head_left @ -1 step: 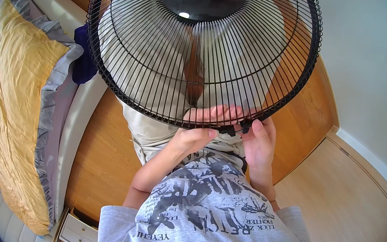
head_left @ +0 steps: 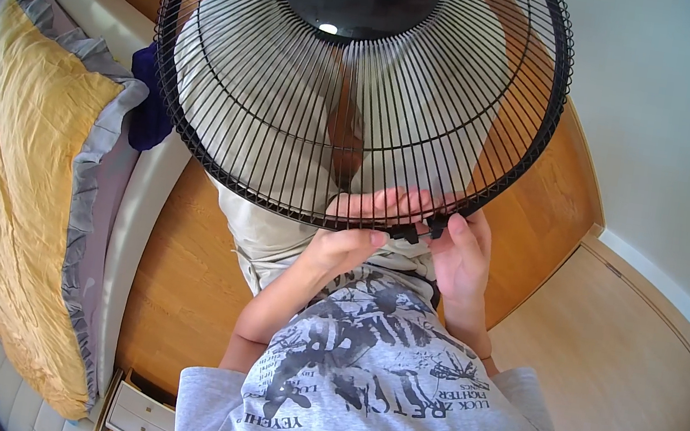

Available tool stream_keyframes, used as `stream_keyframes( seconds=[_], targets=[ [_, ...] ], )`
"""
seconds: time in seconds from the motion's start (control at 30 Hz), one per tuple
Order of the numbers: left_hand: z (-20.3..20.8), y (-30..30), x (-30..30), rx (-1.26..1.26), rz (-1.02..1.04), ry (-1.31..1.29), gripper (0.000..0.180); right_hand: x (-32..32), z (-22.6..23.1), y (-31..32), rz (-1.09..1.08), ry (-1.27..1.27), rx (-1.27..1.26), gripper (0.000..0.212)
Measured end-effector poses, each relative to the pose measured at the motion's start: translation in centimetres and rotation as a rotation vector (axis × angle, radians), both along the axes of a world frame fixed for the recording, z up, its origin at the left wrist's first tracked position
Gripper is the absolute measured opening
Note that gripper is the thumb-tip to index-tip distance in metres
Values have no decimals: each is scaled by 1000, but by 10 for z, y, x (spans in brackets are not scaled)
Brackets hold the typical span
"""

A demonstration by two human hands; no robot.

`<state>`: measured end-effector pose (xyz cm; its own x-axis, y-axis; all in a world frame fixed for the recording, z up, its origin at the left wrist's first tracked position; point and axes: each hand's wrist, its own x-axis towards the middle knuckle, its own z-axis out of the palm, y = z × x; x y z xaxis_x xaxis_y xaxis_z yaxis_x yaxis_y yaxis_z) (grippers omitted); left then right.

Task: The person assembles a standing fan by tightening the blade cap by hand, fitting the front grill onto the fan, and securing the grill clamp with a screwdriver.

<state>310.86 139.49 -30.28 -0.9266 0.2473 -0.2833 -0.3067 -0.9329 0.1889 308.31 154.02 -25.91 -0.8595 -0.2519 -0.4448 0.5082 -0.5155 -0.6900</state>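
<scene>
A round black wire fan guard (head_left: 545,125) lies across my lap, its glossy black centre cap (head_left: 358,6) toward the top of the view. My left hand (head_left: 342,249) is closed round the guard's near rim. Its thumb presses in front while its fingers show behind the wires. Just right of it, my right hand (head_left: 463,263) pinches the rim beside a small black clip (head_left: 438,226). Another dark clip-like piece (head_left: 402,232) sits on the rim by my left thumb. Parts of both hands' fingers are hidden behind the rim.
At the left stands a bed with a yellow quilt (head_left: 30,136) and a pale frame (head_left: 119,263). Dark blue cloth (head_left: 149,104) hangs at its edge. A white wall (head_left: 668,111) and a light wooden door (head_left: 609,341) are on the right, with wooden floor (head_left: 189,255) below.
</scene>
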Motion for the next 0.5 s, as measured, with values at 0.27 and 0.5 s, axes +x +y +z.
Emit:
stream_keyframes(
  seconds=[0.27,0.5],
  targets=[
    [-17,1,4,220,81,259,27,0,18,-10,-41,-114,72,31],
    [-24,-12,6,-491,-226,266,11,-2,4,-6,-192,-182,24,51]
  ],
)
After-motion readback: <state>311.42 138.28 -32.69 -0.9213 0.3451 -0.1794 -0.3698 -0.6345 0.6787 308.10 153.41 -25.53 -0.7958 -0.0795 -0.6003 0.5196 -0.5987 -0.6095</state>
